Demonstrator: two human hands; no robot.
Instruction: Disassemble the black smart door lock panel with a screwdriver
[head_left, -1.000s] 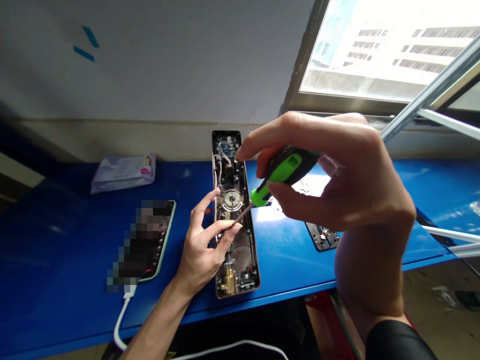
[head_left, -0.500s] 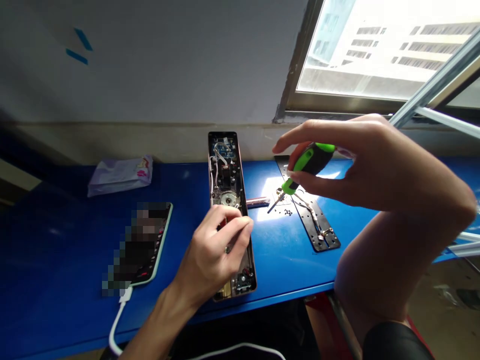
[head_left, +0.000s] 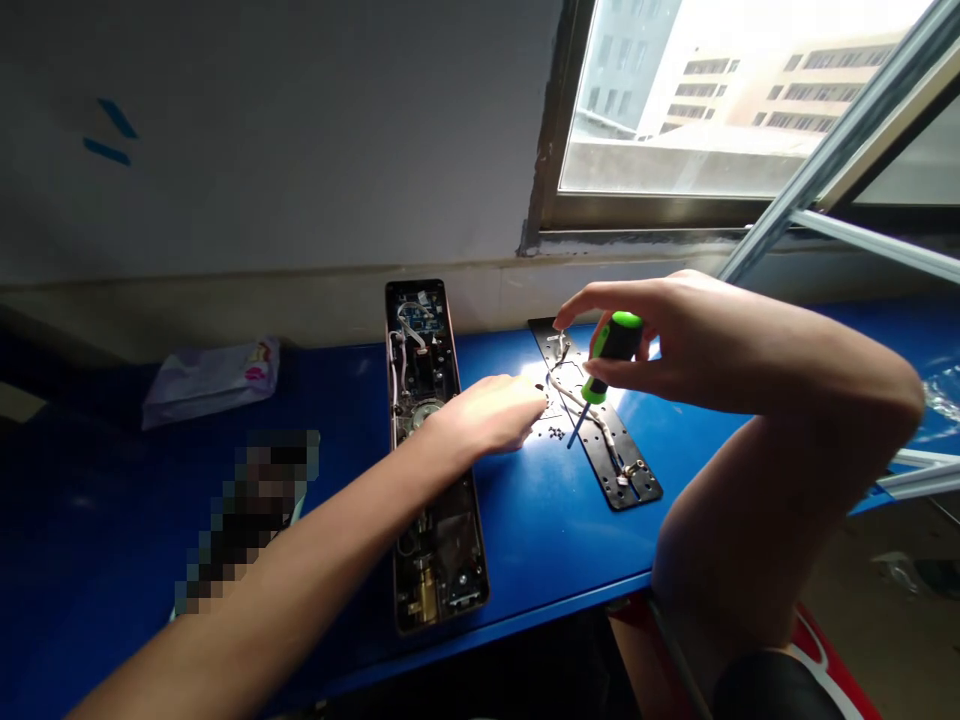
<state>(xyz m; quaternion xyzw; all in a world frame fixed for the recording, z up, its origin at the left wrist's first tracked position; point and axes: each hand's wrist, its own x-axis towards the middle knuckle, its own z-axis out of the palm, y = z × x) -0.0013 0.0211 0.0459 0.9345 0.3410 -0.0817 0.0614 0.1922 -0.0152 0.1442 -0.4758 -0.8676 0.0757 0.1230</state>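
My right hand (head_left: 660, 335) grips a green and black screwdriver (head_left: 616, 345), its shaft angled down and left over the table. Stretched across a long open housing (head_left: 465, 510), which looks like a door lock body, my left hand (head_left: 506, 412) is curled beside a cluster of small dark screws (head_left: 556, 433). Its fingertips point away, so whatever they pinch is hidden. Inside the housing are a blue circuit board (head_left: 420, 315), white wires and a brass-coloured part (head_left: 426, 598). A black perforated plate (head_left: 637, 488) with a white cable lies to the right.
A blue table (head_left: 540, 540) carries everything. At the left are a soft lilac packet (head_left: 210, 380) and a phone (head_left: 255, 510), partly covered by my left forearm. Behind stand a wall and a window (head_left: 675, 120); a metal frame (head_left: 825, 150) slants along the right.
My left hand has moved from above the housing rightward to the screws. My right hand still holds the screwdriver, now turned more upright. The view has shifted slightly.
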